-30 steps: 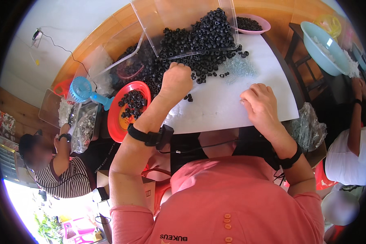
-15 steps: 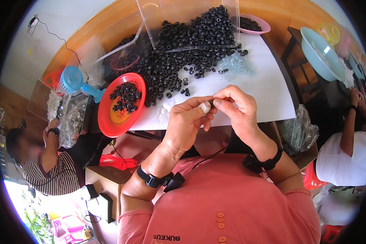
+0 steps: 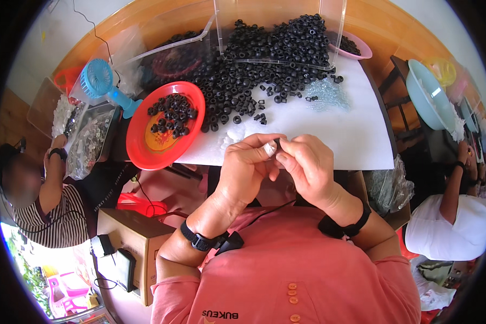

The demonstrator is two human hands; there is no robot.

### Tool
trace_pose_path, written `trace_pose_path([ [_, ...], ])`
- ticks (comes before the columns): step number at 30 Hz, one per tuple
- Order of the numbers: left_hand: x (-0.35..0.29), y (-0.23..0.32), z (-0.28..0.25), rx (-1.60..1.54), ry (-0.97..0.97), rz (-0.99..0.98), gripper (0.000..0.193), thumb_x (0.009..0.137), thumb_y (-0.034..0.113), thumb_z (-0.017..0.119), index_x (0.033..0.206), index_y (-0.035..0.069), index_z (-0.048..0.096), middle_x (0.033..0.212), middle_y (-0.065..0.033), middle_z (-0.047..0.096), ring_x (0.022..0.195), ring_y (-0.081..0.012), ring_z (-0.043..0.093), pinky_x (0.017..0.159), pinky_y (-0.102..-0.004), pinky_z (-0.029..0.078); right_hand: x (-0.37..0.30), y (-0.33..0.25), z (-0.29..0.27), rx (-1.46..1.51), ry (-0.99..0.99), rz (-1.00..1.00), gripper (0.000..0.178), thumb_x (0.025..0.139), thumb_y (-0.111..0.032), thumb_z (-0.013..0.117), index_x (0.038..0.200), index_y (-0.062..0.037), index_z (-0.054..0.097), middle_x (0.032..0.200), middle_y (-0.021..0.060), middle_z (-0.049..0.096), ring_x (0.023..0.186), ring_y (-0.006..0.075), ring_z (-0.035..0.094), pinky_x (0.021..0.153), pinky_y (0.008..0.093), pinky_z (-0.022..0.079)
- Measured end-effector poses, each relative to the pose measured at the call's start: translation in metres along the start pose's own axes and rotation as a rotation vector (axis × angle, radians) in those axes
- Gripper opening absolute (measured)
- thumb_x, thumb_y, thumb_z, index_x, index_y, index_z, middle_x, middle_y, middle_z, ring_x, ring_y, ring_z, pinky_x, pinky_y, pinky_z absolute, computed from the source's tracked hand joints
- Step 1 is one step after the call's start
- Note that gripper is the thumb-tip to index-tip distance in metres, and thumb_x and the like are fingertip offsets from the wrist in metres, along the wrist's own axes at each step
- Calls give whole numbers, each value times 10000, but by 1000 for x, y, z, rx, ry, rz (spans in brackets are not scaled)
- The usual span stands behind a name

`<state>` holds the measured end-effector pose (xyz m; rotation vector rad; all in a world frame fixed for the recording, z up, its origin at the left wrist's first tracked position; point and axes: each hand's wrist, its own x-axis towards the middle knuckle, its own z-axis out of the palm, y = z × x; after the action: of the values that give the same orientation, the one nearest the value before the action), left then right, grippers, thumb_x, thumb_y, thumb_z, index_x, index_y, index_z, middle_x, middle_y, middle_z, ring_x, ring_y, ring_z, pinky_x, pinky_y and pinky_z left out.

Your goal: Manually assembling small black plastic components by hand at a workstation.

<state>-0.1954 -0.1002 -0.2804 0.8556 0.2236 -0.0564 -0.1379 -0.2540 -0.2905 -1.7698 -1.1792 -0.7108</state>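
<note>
Both hands meet over the near edge of the white table. My left hand [image 3: 245, 168], with white tape [image 3: 270, 148] on its thumb, pinches a small black piece [image 3: 277, 143] between thumb and forefinger. My right hand [image 3: 311, 168] closes its thumb and fingers on the other side of that piece. Most of the piece is hidden by fingertips, so its exact shape is unclear. Beyond the hands spreads a heap of black bead-like pieces [image 3: 243, 86], many with holes. To the left, a red plate [image 3: 195, 116] bears more of them.
A clear plastic bin [image 3: 337, 32] lies among the black pieces at the back. Clear pale-blue bits [image 3: 329, 96] and a pink bowl [image 3: 365, 51] are to its right. A blue fan [image 3: 97, 81] stands left. People sit at both sides; a cardboard box [image 3: 140, 243] is lower left.
The view has shifted, so the table things appear farther right. My hands have come slightly lower and nearer each other, my right fingers curling in around the black piece.
</note>
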Motion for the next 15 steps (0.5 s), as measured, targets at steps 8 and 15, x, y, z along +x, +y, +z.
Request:
trace_pose_path([
  [8, -4, 10, -40, -54, 14, 140, 241, 904, 72, 583, 1061, -100, 642, 874, -136, 634, 726, -165, 583, 556, -276, 461, 39, 28, 23, -212, -199, 19, 105, 734, -18, 650, 809, -84, 617, 751, 82, 608, 664, 260, 631, 576, 390, 483],
  [15, -12, 16, -42, -27, 32, 191, 229, 906, 70, 586, 1062, -87, 644, 856, -136, 640, 711, -178, 606, 539, -282, 468, 48, 52, 22, -420, -454, -20, 101, 710, -26, 631, 795, -77, 612, 789, 99, 610, 736, 288, 645, 646, 404, 497],
])
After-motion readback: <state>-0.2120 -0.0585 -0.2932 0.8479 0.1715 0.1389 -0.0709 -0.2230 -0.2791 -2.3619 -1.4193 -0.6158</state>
